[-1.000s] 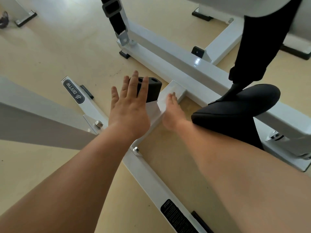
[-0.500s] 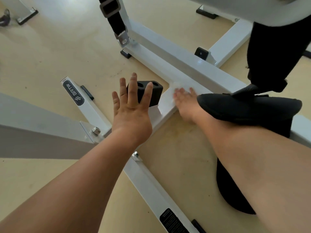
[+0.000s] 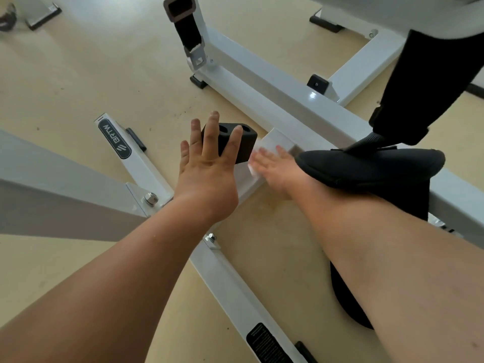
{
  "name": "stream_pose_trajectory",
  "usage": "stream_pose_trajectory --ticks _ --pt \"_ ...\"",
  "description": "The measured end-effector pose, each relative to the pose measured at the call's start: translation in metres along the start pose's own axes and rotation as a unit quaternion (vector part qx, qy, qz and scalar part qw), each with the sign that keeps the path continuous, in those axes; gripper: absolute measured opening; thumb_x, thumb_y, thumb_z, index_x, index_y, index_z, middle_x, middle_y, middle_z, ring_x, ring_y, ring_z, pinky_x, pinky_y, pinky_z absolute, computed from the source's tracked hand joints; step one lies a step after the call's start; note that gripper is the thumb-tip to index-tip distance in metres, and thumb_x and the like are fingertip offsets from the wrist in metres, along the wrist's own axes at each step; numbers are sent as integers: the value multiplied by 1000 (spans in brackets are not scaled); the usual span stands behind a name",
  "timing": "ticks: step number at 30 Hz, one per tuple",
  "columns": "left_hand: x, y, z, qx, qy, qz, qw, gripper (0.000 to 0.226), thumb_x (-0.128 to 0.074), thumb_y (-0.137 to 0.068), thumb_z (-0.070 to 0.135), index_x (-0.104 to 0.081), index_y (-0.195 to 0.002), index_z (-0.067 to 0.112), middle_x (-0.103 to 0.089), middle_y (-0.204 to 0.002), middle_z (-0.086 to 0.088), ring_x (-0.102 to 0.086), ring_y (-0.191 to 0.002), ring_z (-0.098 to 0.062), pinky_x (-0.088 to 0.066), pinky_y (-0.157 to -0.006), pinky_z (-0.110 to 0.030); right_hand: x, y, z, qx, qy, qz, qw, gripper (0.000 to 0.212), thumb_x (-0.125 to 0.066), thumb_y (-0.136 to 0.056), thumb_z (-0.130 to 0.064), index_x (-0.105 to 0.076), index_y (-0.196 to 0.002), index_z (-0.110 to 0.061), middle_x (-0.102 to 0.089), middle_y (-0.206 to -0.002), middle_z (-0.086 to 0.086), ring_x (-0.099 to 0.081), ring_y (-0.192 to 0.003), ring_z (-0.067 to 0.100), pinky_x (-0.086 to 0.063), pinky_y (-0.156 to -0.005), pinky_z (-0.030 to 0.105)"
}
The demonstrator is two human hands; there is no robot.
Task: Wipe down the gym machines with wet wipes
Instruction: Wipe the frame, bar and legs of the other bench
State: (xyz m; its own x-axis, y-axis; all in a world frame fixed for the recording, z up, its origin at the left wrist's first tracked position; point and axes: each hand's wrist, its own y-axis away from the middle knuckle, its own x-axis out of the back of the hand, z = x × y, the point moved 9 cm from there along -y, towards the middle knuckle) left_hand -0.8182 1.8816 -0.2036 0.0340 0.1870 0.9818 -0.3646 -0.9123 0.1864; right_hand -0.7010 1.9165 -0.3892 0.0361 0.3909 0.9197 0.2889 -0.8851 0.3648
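Ref pt = black rubber block [image 3: 243, 142] on machine base.

- Near side of block: white frame bar [image 3: 230, 284] runs from cam up to it. Hex bolt [image 3: 151, 198] sits nearer and left of block.
- left hand [image 3: 207, 171]: fingers straight + spread, laid over block's left part, holds nothing. Prob. a brace while leaning in.
- right hand [image 3: 275, 170], just right of block: fingers flat, close together, pressing wet wipe [image 3: 252, 167] onto bar top. Flat palm spreads pressure. Wipe edge peeks out on block side. Hand blurred, so mid-stroke, I judge.
- Further right of block: black shoe [image 3: 372, 166] planted on long beam [image 3: 288, 100], likely for balance.
- Beyond block: beam passes behind it. Black strap [image 3: 186, 24] w/ buckle at its far-left end.
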Motion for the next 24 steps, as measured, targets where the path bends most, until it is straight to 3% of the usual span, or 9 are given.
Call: stream_pose_trajectory --ticks 4,8,10,13,15,16,18,21,24 --pt "-2 1 -2 -5 1 -4 1000 106 -48 -79 5 16 -156 42 43 -155 8 41 -144 -26 17 -121 -49 -1 -2 46 -146 35 22 988 83 -41 -101 -19 16 -160 -8 19 -169 15 16 -157 31 18 -117 50" --pt "-2 0 -3 -6 4 -3 1000 107 -50 -80 6 16 -155 43 45 -153 9 43 -143 -25 19 -120 -48 10 12 -13 -16 -14 23 1000 71 -31 -104 2 4 -164 -14 15 -171 4 12 -158 29 4 -128 47" --pt "-2 -1 -4 -9 2 -2 1000 106 -50 -80 7 15 -155 43 46 -152 9 43 -143 -25 19 -120 -48 19 9 -18 0 0 52 999 60 -35 -105 3 -18 -162 -6 -13 -170 14 -16 -156 34 -14 -126 44" --pt "-4 -1 -4 -8 6 -6 1000 104 -52 -81 11 13 -156 43 47 -152 9 43 -143 -25 18 -121 -50 23 10 -3 -84 -120 73 987 33 -41 -101 3 -58 -129 1 -59 -128 20 -58 -118 31 -40 -91 38" --pt "-7 0 -2 -9 10 -18 1000 105 -55 -81 16 15 -155 43 49 -150 9 43 -143 -26 17 -121 -52 31 19 12 -141 -291 157 933 30 -33 -104 2 -63 -108 6 -61 -110 30 -63 -98 11 -43 -89 44" --pt "-7 1 -1 -12 13 -22 1000 106 -56 -81 19 16 -155 43 49 -150 9 43 -143 -26 18 -121 -52 37 25 21 -167 -396 214 877 32 -32 -105 -1 -63 -96 3 -61 -99 29 -61 -86 4 -46 -87 47" --pt "-3 6 -2 -20 21 -12 1000 107 -56 -81 22 19 -155 42 48 -152 10 40 -145 -24 19 -121 -51 68 55 30 -256 -461 329 783 22 -45 -104 -19 -59 -88 -16 -63 -84 5 -60 -77 14 -50 -79 43" --pt "-1 21 -9 -23 39 24 999 109 -54 -82 20 26 -155 31 45 -155 9 31 -149 -16 15 -123 -44 115 74 -5 -164 -542 376 734 21 -48 -106 -20 -65 -118 -16 -71 -113 2 -64 -110 25 -49 -95 32" --pt "-8 37 -21 5 81 21 996 108 -55 -85 16 28 -154 21 39 -158 7 24 -151 -8 12 -124 -35 130 76 -54 -18 -497 312 810 44 -39 -106 -15 -52 -148 -15 -47 -157 4 -32 -152 19 -19 -125 29"
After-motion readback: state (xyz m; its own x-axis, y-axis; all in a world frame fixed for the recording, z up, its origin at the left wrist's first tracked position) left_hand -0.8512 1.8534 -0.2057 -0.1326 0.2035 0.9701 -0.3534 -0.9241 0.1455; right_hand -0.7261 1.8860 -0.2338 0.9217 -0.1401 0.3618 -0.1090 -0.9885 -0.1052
